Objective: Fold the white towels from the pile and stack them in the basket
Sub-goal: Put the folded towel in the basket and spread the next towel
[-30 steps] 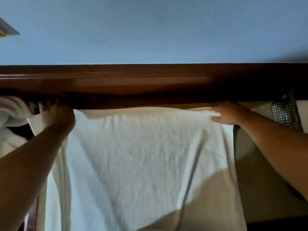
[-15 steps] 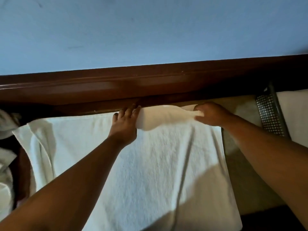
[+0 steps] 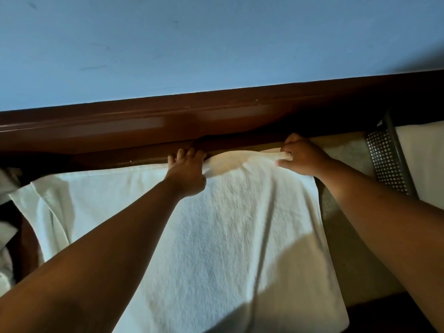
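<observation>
Nearest us, the white towel [image 3: 228,248] lies spread flat on a beige surface [image 3: 348,248], its near edge at the bottom of the view and its length running away from us, which leaves it ready to be doubled over. Both forearms reach across it to the far hem. Our left hand [image 3: 186,175] pinches that hem about midway along. Our right hand [image 3: 301,156] has its fingers curled round the far right corner, and the cloth between them lifts into a small hump. We judge this paired grip is meant to keep the edge straight as the fold is made. To the right stands the perforated basket [image 3: 386,159], close by for stacking, with white cloth [image 3: 425,159] inside, probably a towel already folded. At the left edge sits the pile [image 3: 6,234]. Beyond run a dark wooden rail [image 3: 168,126] and a blue wall [image 3: 216,44]. We count one spread towel, two hands and one basket, but we cannot count the pile.
</observation>
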A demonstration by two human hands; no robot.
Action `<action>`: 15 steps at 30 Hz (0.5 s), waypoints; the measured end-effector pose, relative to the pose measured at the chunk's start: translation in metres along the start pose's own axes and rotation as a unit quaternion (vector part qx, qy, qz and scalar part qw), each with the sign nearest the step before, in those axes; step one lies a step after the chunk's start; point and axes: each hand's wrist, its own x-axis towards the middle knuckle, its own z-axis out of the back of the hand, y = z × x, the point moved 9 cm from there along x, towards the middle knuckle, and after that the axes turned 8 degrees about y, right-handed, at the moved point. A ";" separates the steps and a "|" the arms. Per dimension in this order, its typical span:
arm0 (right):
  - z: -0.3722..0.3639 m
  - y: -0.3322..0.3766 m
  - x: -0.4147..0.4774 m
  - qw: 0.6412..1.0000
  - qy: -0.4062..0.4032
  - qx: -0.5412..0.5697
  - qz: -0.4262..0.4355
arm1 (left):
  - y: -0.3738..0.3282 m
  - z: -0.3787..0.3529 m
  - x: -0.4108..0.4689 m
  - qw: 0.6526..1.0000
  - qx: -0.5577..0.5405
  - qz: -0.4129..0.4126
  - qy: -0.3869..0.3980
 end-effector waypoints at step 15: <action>-0.041 0.006 -0.057 0.803 0.398 0.441 -0.054 | -0.008 0.016 -0.016 0.974 -0.184 -0.112 0.062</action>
